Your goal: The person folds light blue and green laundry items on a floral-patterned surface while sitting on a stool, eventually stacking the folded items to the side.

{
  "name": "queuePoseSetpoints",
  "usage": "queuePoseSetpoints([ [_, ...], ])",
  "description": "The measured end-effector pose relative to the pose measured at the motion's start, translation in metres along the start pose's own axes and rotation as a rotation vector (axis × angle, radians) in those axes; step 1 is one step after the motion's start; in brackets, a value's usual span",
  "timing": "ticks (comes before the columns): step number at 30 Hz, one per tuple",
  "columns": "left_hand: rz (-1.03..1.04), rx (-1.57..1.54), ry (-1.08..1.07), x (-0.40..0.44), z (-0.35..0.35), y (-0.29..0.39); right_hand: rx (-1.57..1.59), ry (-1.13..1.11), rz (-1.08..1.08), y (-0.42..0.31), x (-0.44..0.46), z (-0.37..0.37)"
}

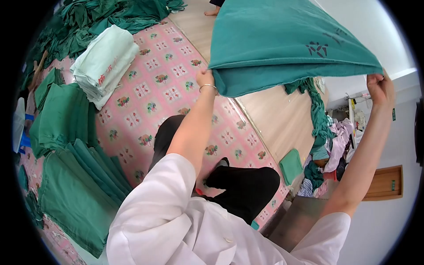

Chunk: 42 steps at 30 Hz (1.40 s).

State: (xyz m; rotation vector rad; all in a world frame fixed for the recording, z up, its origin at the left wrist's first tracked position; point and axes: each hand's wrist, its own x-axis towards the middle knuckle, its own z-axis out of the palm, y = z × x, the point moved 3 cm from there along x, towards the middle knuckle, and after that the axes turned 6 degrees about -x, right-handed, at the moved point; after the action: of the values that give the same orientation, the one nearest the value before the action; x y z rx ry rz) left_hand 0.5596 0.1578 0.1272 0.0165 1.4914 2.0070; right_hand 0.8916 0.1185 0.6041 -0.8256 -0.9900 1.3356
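A green cloth point(282, 39) with dark printed marks is stretched out in front of me, raised above the floor. My left hand point(206, 79), with a bangle at the wrist, is closed on its near left corner. At the near right corner, my right hand point(380, 88) pinches the fabric at a raised arm's length. Along the near edge the cloth is folded over and sags a little between the hands. Its far part runs out of the top of the view.
Left of me are stacked folded green cloths point(75, 190) and a pile of pale folded cloths point(106, 57). Loose green fabric point(101, 17) heaps at the far left. A folded green cloth point(291, 167) and mixed clothes point(338, 143) lie right. Another person's foot point(212, 12) shows beyond.
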Motion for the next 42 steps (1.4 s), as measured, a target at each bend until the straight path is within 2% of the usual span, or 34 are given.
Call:
queuePoseSetpoints([
  [2, 0.333, 0.409, 0.045, 0.014, -0.019, 0.047, -0.194, 0.114, -0.012, 0.014, -0.001, -0.033],
  [4, 0.566, 0.587, -0.011, 0.022, -0.039, 0.101, -0.285, 0.171, 0.018, 0.028, 0.011, -0.091],
  [6, 0.821, 0.694, -0.11, 0.03, -0.064, 0.153, -0.336, 0.209, 0.071, 0.052, 0.012, -0.139],
  [7, 0.841, 0.695, -0.1, 0.035, -0.078, 0.172, -0.353, 0.234, 0.074, 0.07, 0.005, -0.144],
  [9, 1.072, 0.667, -0.178, 0.033, -0.099, 0.202, -0.337, 0.264, 0.096, 0.108, -0.001, -0.162],
  [10, 1.088, 0.675, -0.175, 0.038, -0.102, 0.203, -0.307, 0.266, 0.116, 0.127, -0.003, -0.165],
  [12, 1.012, 0.405, 0.102, 0.055, -0.118, 0.19, -0.26, 0.307, 0.128, 0.165, -0.016, -0.156],
  [14, 0.41, 0.455, 0.061, 0.086, -0.127, 0.154, -0.265, 0.188, 0.17, 0.194, -0.028, -0.148],
  [15, 0.419, 0.45, 0.054, 0.092, -0.129, 0.15, -0.313, 0.209, 0.193, 0.203, -0.035, -0.143],
  [17, 0.296, 0.196, 0.007, 0.101, -0.13, 0.14, -0.434, 0.233, 0.245, 0.221, -0.042, -0.153],
  [18, 0.295, 0.198, -0.004, 0.093, -0.126, 0.146, -0.509, 0.231, 0.275, 0.236, -0.043, -0.165],
  [20, 0.494, 0.129, -0.165, 0.072, -0.117, 0.172, -0.584, 0.233, 0.287, 0.255, -0.043, -0.182],
  [21, 0.603, 0.205, -0.234, 0.072, -0.111, 0.18, -0.783, 0.275, 0.246, 0.258, -0.043, -0.178],
  [22, 0.858, 0.247, -0.27, 0.068, -0.103, 0.19, -0.98, 0.312, 0.204, 0.263, -0.043, -0.172],
  [23, 1.113, 0.291, -0.303, 0.06, -0.094, 0.195, -1.003, 0.263, 0.144, 0.267, -0.041, -0.163],
  [25, 1.163, 0.27, -0.496, 0.01, -0.069, 0.211, -1.032, 0.061, 0.063, 0.282, -0.042, -0.117],
  [27, 1.068, 0.279, -0.669, -0.046, -0.043, 0.202, -1.098, -0.017, -0.005, 0.311, -0.042, -0.064],
  [29, 1.311, 0.324, -0.849, -0.105, -0.028, 0.189, -0.988, -0.162, -0.003, 0.33, -0.049, -0.008],
  [30, 1.283, 0.357, -0.941, -0.123, -0.021, 0.176, -0.935, -0.229, -0.038, 0.335, -0.052, 0.015],
  [31, 1.393, 0.411, -0.896, -0.143, -0.021, 0.169, -0.722, -0.225, 0.077, 0.333, -0.06, 0.038],
  [32, 1.369, 0.382, -0.915, -0.158, -0.022, 0.166, -0.507, -0.219, 0.188, 0.331, -0.066, 0.053],
  [33, 1.361, 0.351, -0.887, -0.16, -0.023, 0.165, -0.379, -0.249, 0.172, 0.336, -0.063, 0.057],
  [34, 1.352, 0.321, -0.86, -0.16, -0.024, 0.163, -0.378, -0.246, 0.171, 0.338, -0.062, 0.055],
  [36, 1.348, 0.308, -0.878, -0.158, -0.024, 0.162, -0.2, -0.21, 0.326, 0.34, -0.063, 0.052],
  [38, 1.345, 0.297, -0.882, -0.157, -0.025, 0.16, -0.171, -0.218, 0.367, 0.336, -0.065, 0.053],
  [40, 1.317, 0.371, -1.0, -0.163, -0.027, 0.154, -0.132, -0.227, 0.406, 0.341, -0.061, 0.05],
  [41, 1.319, 0.373, -1.001, -0.161, -0.031, 0.151, -0.263, -0.252, 0.392, 0.351, -0.053, 0.041],
  [42, 1.135, 0.286, -0.97, -0.149, -0.036, 0.143, -0.393, -0.276, 0.375, 0.357, -0.046, 0.037],
])
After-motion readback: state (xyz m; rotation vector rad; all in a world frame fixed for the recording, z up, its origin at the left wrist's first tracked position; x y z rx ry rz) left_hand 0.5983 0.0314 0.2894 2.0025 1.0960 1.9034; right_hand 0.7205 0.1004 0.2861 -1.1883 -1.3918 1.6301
